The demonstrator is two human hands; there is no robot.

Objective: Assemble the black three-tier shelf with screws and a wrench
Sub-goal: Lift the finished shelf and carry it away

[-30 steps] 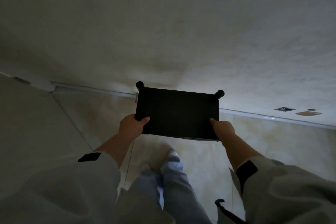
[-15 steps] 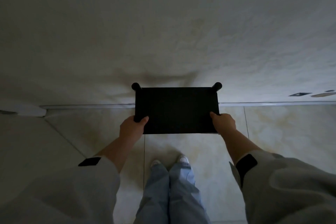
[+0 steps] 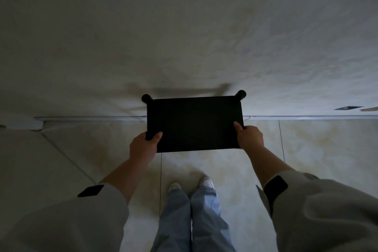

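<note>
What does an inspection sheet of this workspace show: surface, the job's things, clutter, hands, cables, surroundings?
Surface: pale tiled floor; person stands on it.
Job's things: black shelf, seen from above, two post tops at its far corners; screws and wrench not seen.
Clutter: nothing seen.
Hands: left hand grips the shelf's near left corner; right hand grips the near right edge.
Cables: nothing seen.
Surroundings: light wall behind the shelf, baseboard along its foot, two small plates low on the wall at right; dim light.
</note>
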